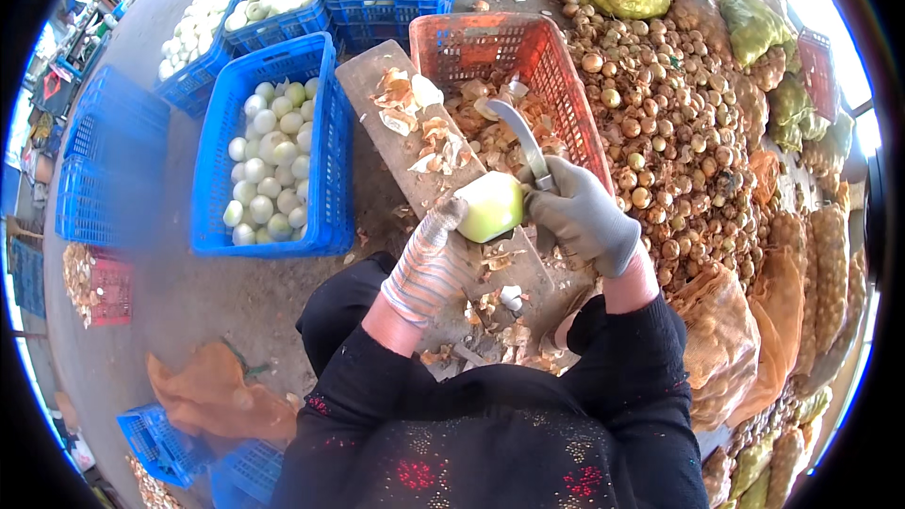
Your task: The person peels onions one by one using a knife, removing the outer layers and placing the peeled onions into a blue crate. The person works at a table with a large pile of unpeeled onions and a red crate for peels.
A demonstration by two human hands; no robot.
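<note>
My left hand (433, 261), in a striped knit glove, grips a peeled pale-green onion (490, 208) from its left side. In a grey coated glove, my right hand (583, 208) holds a knife with a curved blade (522, 133), its tip pointing up and left. The right fingers are close against the onion's right side; whether they press on it is hard to tell. Beneath the hands runs a wooden board (385, 85) strewn with brown onion skins (442, 147). Its far end lies beside a red plastic crate (488, 32) containing more skins.
Left of the board stands a blue crate (205, 177) of peeled onions (272, 155). More filled blue crates (283, 28) line the back. Unpeeled onions (664, 148) spread over the floor at right, bordered by mesh sacks (714, 339). An orange mesh sheet (219, 392) lies at lower left.
</note>
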